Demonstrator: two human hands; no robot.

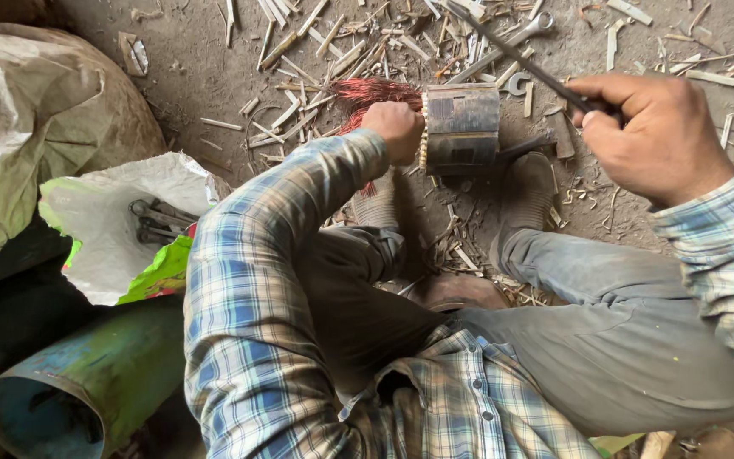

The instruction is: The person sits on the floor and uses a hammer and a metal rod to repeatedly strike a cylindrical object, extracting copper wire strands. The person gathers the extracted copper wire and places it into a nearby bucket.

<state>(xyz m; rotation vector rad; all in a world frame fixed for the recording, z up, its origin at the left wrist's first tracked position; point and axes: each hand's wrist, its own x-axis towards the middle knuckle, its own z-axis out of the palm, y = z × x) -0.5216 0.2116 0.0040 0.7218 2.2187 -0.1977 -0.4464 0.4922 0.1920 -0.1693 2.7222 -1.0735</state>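
Note:
A dark metal motor stator (462,127) lies on its side on the dirt floor between my feet. A bundle of reddish copper wire (371,92) sticks out of its left end. My left hand (397,129) is closed around that wire right against the stator's edge. My right hand (660,136) is raised to the right and grips a long thin dark metal rod (516,53) that slants up and left over the stator.
Several strips of wood or paper litter the floor (206,76). Two spanners (527,34) lie behind the stator. A white sack (112,225) with pliers on it sits left, beside a big tan sack (27,110) and a green-blue pipe (87,382).

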